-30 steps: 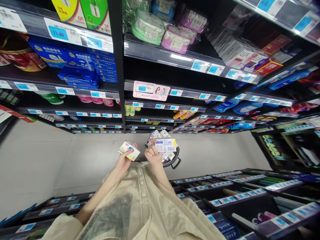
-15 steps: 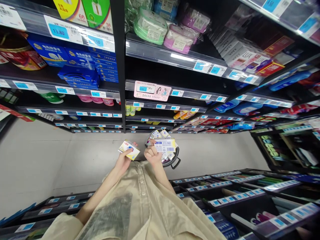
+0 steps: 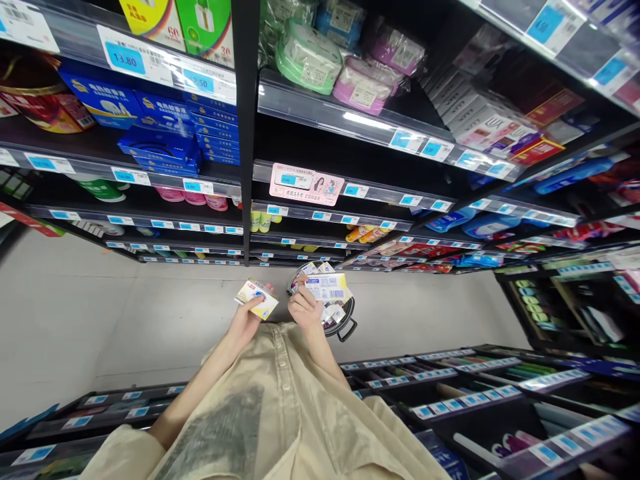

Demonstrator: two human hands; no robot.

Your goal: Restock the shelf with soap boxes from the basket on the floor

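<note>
My left hand (image 3: 246, 318) is closed around a small white and yellow box (image 3: 257, 299) with a blue emblem and red mark, its thumb on the front face. In my right hand (image 3: 304, 307) is a similar white and yellow box (image 3: 326, 287), held at its left end, with a barcode and blue printing facing me. Below and behind the right hand stands a round black basket (image 3: 353, 313) with a dark handle. Several more small white boxes (image 3: 332, 313) lie in it, partly covered by the hand and the box it holds.
Ahead rises a dark shelf unit (image 3: 325, 113) with price tags, wrapped soap cases (image 3: 309, 57), blue cartons (image 3: 160, 148) and Lux boxes (image 3: 487, 119). Another low shelf row (image 3: 450, 393) runs close behind on the right. Grey floor (image 3: 165, 300) lies between them.
The view has shifted slightly. Both hands keep hold of their boxes in nearly the same pose, and the right box sits a little higher and further left in view.
</note>
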